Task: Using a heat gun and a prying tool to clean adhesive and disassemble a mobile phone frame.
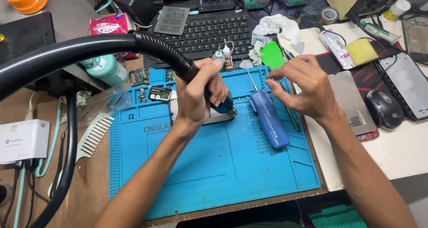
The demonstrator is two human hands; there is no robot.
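Count: I'm seeing one hot-air wand [220, 104], one blue tool [269, 119].
Left hand [198, 94]: I'm gripping the wand, nozzle pointing down-right.
Right hand [303, 87]: I'm pinching a thin tool.

Your left hand [198, 94]: fist closed, knuckles up, forearm angled in from lower left. Your right hand [303, 87]: fingers loosely curled, fingertips pinched, wrist bent.

A worn brown wooden tabletop [96, 197] fills the view under even, bright light. A white laminate tabletop section [401, 154] lies at three o'clock. At six o'clock the edge drops into a dark gap, with a green plastic crate [339, 217] below.
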